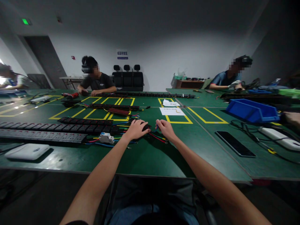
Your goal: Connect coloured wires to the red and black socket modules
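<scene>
While the left hand covers a black part, the right hand sits curled just beside it

As the count stands, two hands are over the near side of one green table (199, 153). Left hand (136, 129): palm down on the black part (147, 127), fingers bent over it; whether it grips or only rests, cannot tell. Right hand (166, 128): fingers curled in, thumb and forefinger close together; anything pinched there is too small to tell. The black part lies under the left hand's fingers, its red wires (157, 138) running out below the right hand.

Counts, left side: three socket strips (42, 135) in rows; one white block (106, 138) on wires; one white case (28, 151) near the front edge. Beyond the hands: two white papers (172, 111). Right side: one phone (235, 143); one blue bin (252, 111). Co-workers: three.

Edges: the table's front edge passes beneath both forearms. Green surface runs between right hand and phone, well apart, crossed by a seam. Left of the left hand, wires and the white block lie near.
</scene>
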Action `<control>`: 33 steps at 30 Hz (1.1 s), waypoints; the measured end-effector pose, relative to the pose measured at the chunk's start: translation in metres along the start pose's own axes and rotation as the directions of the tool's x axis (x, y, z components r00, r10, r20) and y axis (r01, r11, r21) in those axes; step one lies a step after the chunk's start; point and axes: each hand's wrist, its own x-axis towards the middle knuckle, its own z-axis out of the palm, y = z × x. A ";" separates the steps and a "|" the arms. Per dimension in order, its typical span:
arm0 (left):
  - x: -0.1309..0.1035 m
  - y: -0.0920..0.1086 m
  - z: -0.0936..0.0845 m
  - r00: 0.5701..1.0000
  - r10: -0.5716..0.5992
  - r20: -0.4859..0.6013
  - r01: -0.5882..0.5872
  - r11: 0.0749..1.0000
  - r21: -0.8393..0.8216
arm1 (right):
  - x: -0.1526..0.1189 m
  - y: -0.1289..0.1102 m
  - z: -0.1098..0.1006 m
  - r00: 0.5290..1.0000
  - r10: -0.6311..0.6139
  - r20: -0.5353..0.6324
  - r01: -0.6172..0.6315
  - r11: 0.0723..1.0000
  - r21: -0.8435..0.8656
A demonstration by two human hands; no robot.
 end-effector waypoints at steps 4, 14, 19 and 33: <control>0.000 0.000 0.000 1.000 0.000 -0.003 0.000 1.000 -0.009 | -0.010 -0.012 -0.002 0.991 -0.131 -0.002 0.129 0.975 -0.182; -0.001 0.001 -0.001 1.000 0.012 -0.006 -0.012 1.000 0.013 | -0.015 -0.009 0.003 0.980 -0.191 -0.050 0.156 0.906 -0.394; -0.001 0.000 -0.001 1.000 0.008 -0.008 -0.008 1.000 0.002 | -0.013 -0.009 0.003 0.986 -0.135 -0.098 0.099 0.946 -0.310; 0.001 -0.003 -0.002 1.000 0.001 0.022 -0.001 1.000 -0.027 | 0.006 0.025 0.002 0.946 0.269 -0.183 -0.234 0.953 0.193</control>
